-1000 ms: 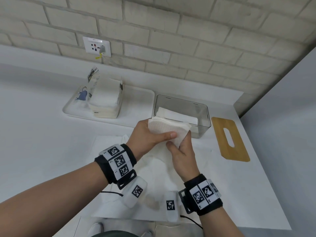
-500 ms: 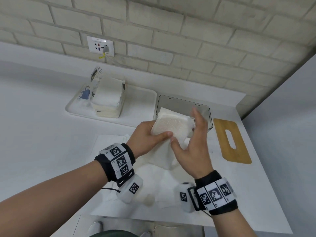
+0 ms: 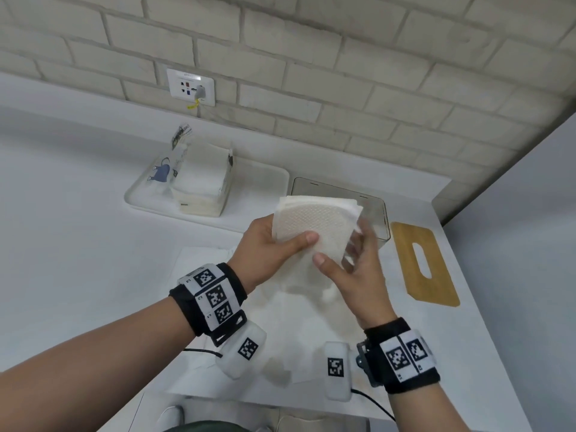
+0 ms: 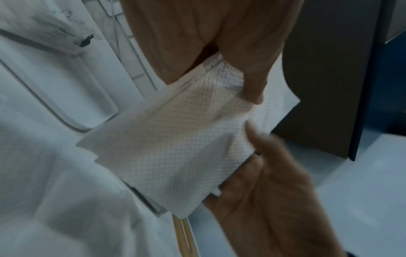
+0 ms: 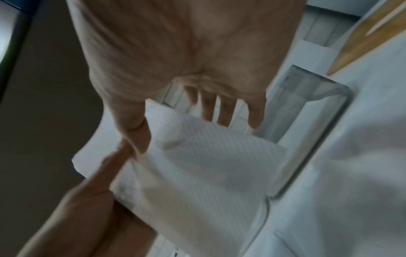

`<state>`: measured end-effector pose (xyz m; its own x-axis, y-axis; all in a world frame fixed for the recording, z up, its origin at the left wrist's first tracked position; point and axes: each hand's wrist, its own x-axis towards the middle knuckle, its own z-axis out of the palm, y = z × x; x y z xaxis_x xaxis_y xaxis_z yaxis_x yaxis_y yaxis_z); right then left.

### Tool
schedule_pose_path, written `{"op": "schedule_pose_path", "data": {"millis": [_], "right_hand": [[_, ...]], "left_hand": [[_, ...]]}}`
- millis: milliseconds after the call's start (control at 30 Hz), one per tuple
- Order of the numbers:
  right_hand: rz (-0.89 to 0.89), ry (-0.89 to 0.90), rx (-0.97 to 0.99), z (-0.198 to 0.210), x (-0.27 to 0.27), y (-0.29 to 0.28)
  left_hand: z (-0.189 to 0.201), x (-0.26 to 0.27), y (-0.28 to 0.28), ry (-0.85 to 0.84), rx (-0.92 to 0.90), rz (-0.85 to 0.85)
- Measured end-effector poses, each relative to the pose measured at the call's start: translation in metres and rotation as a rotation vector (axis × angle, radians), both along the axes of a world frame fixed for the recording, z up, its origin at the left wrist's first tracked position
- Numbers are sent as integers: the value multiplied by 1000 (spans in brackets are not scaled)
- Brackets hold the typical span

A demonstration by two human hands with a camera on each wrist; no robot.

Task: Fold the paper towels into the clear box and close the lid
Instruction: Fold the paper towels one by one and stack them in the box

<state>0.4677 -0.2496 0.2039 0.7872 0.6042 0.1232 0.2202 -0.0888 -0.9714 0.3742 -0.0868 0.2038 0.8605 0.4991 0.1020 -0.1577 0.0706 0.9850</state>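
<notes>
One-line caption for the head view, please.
Left hand grips a folded paper towel above the clear box; right hand open beside it, lid off.

**Box mouth screened by the raised towel**

The folded paper towel [image 3: 314, 226] and both hands hang before the clear box [image 3: 375, 213], covering most of its open top. The wooden lid [image 3: 424, 263] lies just right, the tray [image 3: 261, 194] just left.

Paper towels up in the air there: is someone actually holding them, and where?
Yes. The left hand grips the folded paper towels at their left side, thumb across the front. The right hand is open, its thumb touching the lower edge.
</notes>
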Motion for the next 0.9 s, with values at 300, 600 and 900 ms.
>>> {"op": "schedule_pose_path", "data": {"millis": [300, 600, 900], "right_hand": [[56, 12, -174, -33, -20, 17], [315, -728, -850, 40, 4, 8], [286, -408, -962, -24, 21, -16]], "left_hand": [[-21, 1, -8, 124, -51, 5], [16, -4, 48, 170, 647, -269], [-49, -22, 55, 462, 700, -186]]}}
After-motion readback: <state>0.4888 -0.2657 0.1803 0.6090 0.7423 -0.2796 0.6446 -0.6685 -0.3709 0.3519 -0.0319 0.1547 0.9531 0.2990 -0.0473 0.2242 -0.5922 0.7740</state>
